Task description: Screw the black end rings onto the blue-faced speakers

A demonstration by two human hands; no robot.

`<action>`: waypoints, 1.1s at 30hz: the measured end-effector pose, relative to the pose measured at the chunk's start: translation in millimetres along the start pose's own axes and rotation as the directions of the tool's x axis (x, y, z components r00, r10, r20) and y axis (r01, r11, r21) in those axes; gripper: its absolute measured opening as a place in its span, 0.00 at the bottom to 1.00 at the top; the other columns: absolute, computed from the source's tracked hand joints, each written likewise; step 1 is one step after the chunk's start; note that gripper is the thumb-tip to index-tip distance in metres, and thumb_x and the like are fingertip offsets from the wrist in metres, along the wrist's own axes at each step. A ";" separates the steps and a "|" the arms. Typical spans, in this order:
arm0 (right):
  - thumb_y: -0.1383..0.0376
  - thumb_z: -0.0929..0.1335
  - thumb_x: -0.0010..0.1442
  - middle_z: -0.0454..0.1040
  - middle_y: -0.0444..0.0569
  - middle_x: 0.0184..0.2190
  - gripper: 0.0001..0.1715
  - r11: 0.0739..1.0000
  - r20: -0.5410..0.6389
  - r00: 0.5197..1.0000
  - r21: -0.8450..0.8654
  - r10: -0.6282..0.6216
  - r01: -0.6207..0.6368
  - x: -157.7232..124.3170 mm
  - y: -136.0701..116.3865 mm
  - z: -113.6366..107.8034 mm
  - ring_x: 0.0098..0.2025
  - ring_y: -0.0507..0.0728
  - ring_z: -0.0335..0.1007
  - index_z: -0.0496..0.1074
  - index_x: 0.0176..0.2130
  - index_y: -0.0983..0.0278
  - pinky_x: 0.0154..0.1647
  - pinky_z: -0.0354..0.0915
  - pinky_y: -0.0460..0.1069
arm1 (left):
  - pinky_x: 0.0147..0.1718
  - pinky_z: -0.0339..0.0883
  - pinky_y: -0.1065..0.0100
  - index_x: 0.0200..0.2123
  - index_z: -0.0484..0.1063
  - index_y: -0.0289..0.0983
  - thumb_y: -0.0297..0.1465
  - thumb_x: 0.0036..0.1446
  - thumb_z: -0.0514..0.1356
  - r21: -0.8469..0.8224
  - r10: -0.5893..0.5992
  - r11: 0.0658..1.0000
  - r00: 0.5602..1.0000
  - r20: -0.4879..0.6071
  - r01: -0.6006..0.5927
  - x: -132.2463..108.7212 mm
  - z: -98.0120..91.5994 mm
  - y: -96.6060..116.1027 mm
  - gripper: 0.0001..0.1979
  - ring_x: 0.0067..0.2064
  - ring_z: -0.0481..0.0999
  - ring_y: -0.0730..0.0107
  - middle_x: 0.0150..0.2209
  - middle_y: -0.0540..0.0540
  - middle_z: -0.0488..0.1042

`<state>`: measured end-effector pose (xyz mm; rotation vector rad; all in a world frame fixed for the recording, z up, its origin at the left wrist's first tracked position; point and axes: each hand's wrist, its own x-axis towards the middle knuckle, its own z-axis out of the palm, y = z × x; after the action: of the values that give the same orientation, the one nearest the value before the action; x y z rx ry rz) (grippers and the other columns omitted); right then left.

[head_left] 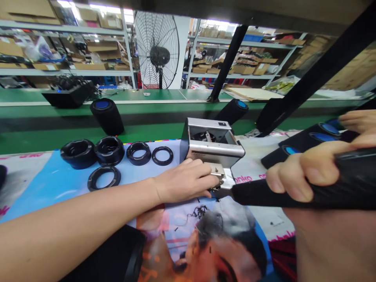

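My left hand (188, 181) rests on the printed table cover at the foot of a small silver metal fixture (211, 147), its fingers curled together against a small part there that I cannot make out. My right hand (302, 174) is wrapped round the thick black handle of a tool (293, 192) whose tip points left to the fixture's base, just beside my left fingertips. Black scraps (201, 211) lie on the cover below the tip.
Several black plastic rings and cups (108, 156) lie at left. Black cylindrical speakers (107, 115) stand on the green conveyor (44, 133). A black tray of blue-topped parts (311, 141) sits at right, with another person's hand (357, 121) near it. Black frame posts, a fan and shelves stand behind.
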<state>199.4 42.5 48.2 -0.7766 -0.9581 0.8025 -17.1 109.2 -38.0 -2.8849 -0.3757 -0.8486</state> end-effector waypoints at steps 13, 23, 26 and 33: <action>0.44 0.82 0.52 0.69 0.43 0.16 0.21 0.935 0.013 0.936 0.024 0.353 -0.353 -57.9 17.7 -35.6 0.10 0.55 0.60 0.80 0.33 0.56 0.11 0.63 0.50 | 0.35 0.57 0.60 0.39 0.81 0.40 0.26 0.78 0.55 0.170 0.214 0.966 0.973 -0.085 -0.197 3.9 -6.8 2.6 0.16 0.34 0.69 0.64 0.31 0.50 0.79; 0.39 0.86 0.29 0.63 0.38 0.15 0.39 0.908 -0.427 0.813 0.316 0.396 -0.277 -64.1 31.5 -35.7 0.13 0.49 0.54 0.73 0.28 0.59 0.13 0.60 0.46 | 0.43 0.64 0.58 0.35 0.81 0.36 0.22 0.76 0.56 0.140 0.317 0.938 0.948 0.017 -0.316 5.0 -16.3 4.4 0.17 0.40 0.80 0.63 0.41 0.47 0.89; 0.40 0.86 0.28 0.62 0.37 0.17 0.42 0.907 -0.519 0.755 0.339 0.401 -0.249 -51.4 35.9 -39.5 0.16 0.48 0.55 0.70 0.30 0.59 0.15 0.61 0.44 | 0.39 0.64 0.58 0.35 0.81 0.35 0.23 0.76 0.56 0.061 0.352 0.933 0.934 0.060 -0.355 3.0 -20.5 11.2 0.17 0.39 0.79 0.65 0.39 0.47 0.88; 0.40 0.82 0.39 0.64 0.36 0.18 0.38 0.929 -0.574 0.748 0.333 0.335 -0.161 -54.6 56.3 -44.9 0.17 0.49 0.56 0.66 0.33 0.59 0.17 0.62 0.45 | 0.29 0.68 0.61 0.39 0.82 0.33 0.24 0.78 0.52 -0.088 0.352 0.936 0.899 0.262 -0.341 4.0 -20.3 24.6 0.19 0.30 0.75 0.65 0.28 0.49 0.79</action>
<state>207.9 13.9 -37.0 -0.8675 -0.1369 0.8055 -17.8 82.8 -19.7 -2.9760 0.1393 -0.4022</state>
